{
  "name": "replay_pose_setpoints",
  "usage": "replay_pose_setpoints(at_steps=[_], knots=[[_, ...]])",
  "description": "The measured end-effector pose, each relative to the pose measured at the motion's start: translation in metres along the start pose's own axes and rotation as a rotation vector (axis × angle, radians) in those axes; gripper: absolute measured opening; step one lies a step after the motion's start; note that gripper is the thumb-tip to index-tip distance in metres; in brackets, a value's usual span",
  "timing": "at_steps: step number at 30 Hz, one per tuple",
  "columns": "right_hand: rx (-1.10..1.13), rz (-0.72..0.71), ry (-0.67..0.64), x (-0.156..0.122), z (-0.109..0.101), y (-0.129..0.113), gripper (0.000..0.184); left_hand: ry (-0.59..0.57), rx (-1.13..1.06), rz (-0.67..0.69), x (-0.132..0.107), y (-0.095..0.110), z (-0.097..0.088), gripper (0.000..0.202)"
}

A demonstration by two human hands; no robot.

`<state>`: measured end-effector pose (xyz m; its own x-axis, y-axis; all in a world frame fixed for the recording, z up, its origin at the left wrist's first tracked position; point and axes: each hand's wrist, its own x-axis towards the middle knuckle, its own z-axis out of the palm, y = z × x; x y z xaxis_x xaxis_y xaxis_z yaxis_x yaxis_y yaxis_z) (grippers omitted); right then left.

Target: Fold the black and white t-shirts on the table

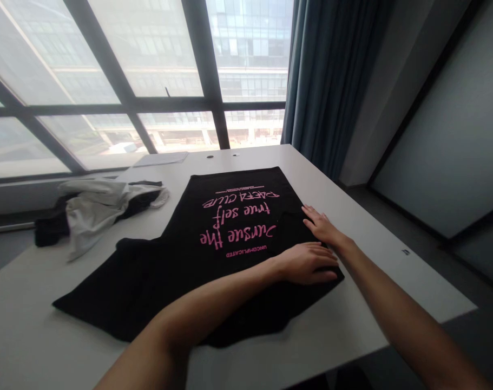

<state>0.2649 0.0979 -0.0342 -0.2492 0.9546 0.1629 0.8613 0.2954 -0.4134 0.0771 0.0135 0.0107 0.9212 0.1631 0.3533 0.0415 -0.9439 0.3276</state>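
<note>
In the head view, a black T-shirt (pixel 181 260) with pink lettering (pixel 238 236) lies spread on the white table (pixel 412 287), its print upside down to the wearer. The left hand (pixel 309 262) and right hand (pixel 321 225) rest palm-down along its right side, fingers extended, clamped on nothing. The body is largely smooth; the right sleeve appears turned inward, while the left sleeve (pixel 92 300) remains outstretched, unfolded. Grey and black garments (pixel 92 211) lie crumpled beyond it.
</note>
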Motion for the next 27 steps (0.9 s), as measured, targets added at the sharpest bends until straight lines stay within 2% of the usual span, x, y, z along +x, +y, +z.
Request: replay_pose_setpoints(at_steps=[1,3,5,7,10,13,27], knots=[[0.017,-0.003,0.029,0.001,-0.001,0.001,0.055,0.085,0.030,-0.074,0.001,-0.005,-0.004,0.029],[0.038,-0.008,0.072,0.003,-0.001,0.002,0.055,0.235,0.131,-0.259,0.000,-0.020,-0.009,0.029],[0.041,-0.015,0.076,0.003,-0.001,0.001,0.055,0.304,0.256,-0.434,-0.006,-0.039,-0.011,0.031],[0.018,-0.014,0.027,0.003,0.001,-0.002,0.055,0.247,0.340,-0.575,-0.014,-0.058,-0.010,0.041],[-0.056,0.015,-0.080,0.000,0.004,-0.006,0.057,0.059,0.356,-0.728,-0.026,-0.078,-0.003,0.062],[-0.093,0.032,-0.120,-0.001,0.005,-0.008,0.058,-0.008,0.355,-0.767,-0.030,-0.086,0.002,0.068],[-0.099,0.015,-0.107,0.000,0.005,-0.005,0.057,0.000,0.376,-0.774,-0.030,-0.085,0.003,0.069]])
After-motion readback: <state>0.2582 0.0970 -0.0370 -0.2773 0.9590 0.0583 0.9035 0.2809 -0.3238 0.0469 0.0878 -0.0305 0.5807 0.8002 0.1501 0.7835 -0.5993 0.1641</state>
